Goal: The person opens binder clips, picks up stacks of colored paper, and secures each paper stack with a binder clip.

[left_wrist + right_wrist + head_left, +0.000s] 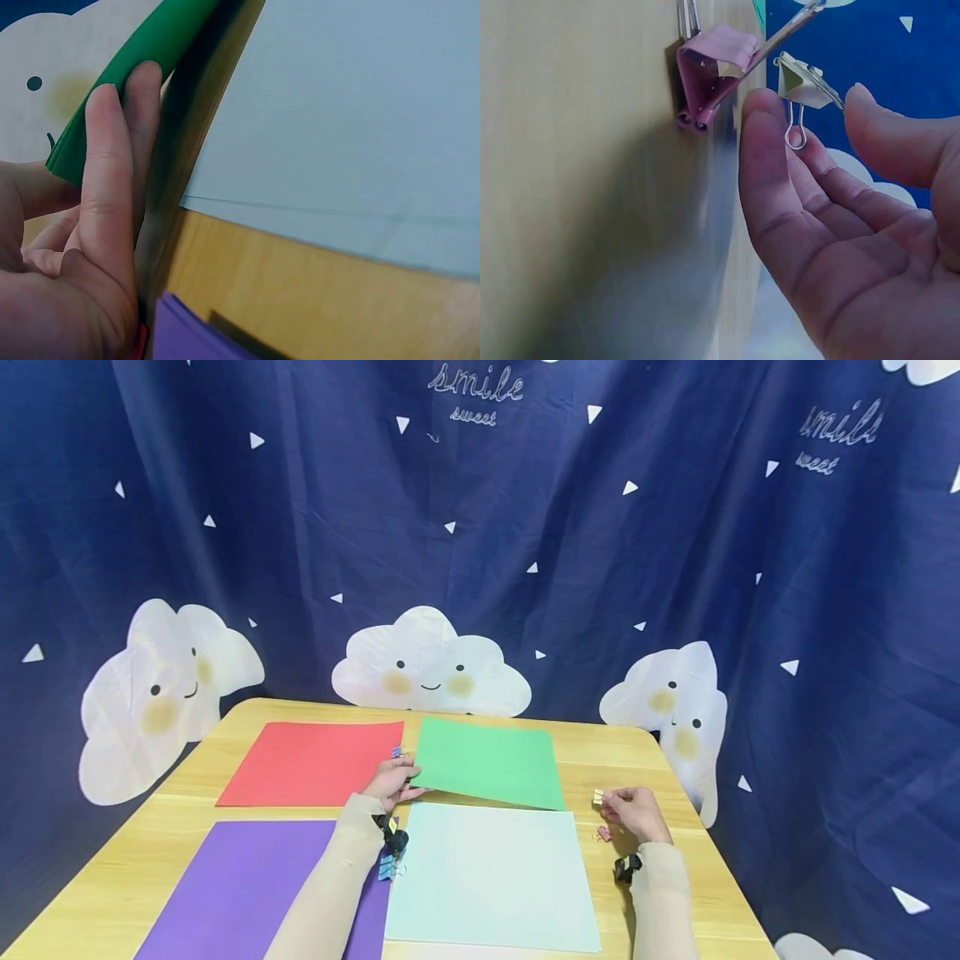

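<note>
My left hand (393,782) pinches the near left corner of green paper (487,760), thumb on one face and fingers on the other. That corner is lifted off the table, and more than one layer seems to show at its edge in the left wrist view. Off to the right, my right hand (637,814) holds a small pale yellow binder clip (802,82) by its wire handles, between thumb and fingers. Just nearer than this hand, a pink binder clip (724,46) lies on the table (600,752).
Light blue paper (491,877) lies in front of the green. Red paper (315,764) and purple paper (240,885) lie on the left, with blue binder clips (386,867) at their right edges. A dark blue cloud-printed curtain (480,527) hangs behind the table.
</note>
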`<state>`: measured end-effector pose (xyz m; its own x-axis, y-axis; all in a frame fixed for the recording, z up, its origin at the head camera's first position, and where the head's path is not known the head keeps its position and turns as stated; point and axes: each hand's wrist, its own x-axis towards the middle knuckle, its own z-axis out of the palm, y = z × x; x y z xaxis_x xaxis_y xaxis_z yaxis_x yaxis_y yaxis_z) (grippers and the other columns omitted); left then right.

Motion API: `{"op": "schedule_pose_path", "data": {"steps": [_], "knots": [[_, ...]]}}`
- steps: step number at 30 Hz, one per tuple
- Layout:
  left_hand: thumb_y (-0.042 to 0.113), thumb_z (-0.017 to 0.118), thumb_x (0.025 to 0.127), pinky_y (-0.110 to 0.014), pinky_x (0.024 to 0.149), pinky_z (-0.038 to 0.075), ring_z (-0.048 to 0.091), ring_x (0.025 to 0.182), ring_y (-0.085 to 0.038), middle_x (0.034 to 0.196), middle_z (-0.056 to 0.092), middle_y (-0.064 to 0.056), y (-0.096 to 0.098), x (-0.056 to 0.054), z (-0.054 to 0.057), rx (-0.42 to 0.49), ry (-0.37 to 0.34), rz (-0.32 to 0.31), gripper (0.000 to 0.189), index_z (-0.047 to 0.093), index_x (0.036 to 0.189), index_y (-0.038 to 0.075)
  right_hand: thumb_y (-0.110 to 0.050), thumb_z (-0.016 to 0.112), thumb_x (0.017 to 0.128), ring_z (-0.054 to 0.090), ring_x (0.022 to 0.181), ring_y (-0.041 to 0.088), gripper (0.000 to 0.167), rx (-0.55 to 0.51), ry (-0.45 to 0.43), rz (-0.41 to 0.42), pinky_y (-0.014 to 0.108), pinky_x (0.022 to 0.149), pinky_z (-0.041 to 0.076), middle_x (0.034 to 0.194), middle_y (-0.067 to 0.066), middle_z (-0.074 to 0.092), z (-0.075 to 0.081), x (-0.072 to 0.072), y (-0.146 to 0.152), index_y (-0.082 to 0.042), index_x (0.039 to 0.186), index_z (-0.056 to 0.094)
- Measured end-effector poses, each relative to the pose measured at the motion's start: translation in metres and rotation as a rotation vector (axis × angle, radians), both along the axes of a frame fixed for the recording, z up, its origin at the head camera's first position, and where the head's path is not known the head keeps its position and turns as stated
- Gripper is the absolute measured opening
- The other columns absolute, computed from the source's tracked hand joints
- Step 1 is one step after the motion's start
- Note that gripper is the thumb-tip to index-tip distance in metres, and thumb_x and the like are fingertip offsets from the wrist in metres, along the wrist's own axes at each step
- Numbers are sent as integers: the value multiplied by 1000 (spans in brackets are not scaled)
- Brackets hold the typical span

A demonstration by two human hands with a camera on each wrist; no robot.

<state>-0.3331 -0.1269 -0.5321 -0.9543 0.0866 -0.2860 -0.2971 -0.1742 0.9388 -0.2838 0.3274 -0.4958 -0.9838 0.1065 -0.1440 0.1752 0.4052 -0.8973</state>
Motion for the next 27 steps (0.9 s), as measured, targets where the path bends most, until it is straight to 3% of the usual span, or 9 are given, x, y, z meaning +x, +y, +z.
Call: {"op": "schedule_pose_path", "data": {"steps": [5, 12, 18, 20, 23, 25, 27], "knots": [[3, 52, 105, -22, 73, 64, 33, 42, -2, 59, 42, 6, -1, 0, 0, 28, 11, -3, 58, 30, 158, -7, -7, 55, 106, 72, 78, 14, 31, -27, 9, -31, 24, 71, 64, 93, 20, 75, 0, -1, 0, 20, 118, 63], [4, 53, 106, -21, 71, 63, 32, 43, -2, 54, 38, 9, -3, -2, -2, 33, 36, 10, 56, 32, 157, -7, -11, 58, 106, 71, 77, 13, 33, -25, 21, -48, 23, 71, 63, 90, 14, 76, 1, -1, 0, 18, 120, 64], [4, 52, 106, -20, 72, 63, 32, 44, -1, 54, 38, 10, -3, 2, -1, 38, 59, 8, 59, 28, 158, -8, -14, 61, 105, 72, 78, 14, 35, -86, 41, -69, 26, 73, 64, 89, 10, 77, 3, 0, 0, 17, 123, 65], [4, 52, 106, -20, 73, 63, 33, 45, -1, 64, 46, 7, -4, 3, 1, 38, 63, 12, 59, 28, 158, -8, -13, 61, 105, 72, 77, 13, 34, -102, 45, -85, 26, 73, 64, 87, 8, 77, 4, 0, -1, 16, 123, 65], [3, 52, 106, -19, 74, 63, 34, 47, 0, 97, 59, -4, -5, 6, 3, 35, 66, 22, 58, 29, 157, -9, -10, 61, 104, 72, 76, 12, 32, -127, 51, -112, 23, 71, 63, 85, 5, 77, 5, 1, -2, 16, 122, 66], [3, 53, 105, -19, 75, 63, 35, 49, 0, 117, 54, -9, -6, 7, 5, 30, 67, 28, 57, 30, 157, -9, -11, 63, 103, 72, 74, 11, 33, -149, 49, -130, 22, 70, 62, 83, 4, 77, 6, 1, -3, 16, 122, 66], [4, 53, 105, -19, 74, 63, 35, 49, 0, 119, 54, -9, -7, 8, 6, 36, 69, 33, 58, 31, 156, -9, -11, 64, 103, 71, 73, 10, 34, -173, 47, -142, 21, 69, 62, 83, 3, 77, 8, 1, -3, 16, 122, 66]]}}
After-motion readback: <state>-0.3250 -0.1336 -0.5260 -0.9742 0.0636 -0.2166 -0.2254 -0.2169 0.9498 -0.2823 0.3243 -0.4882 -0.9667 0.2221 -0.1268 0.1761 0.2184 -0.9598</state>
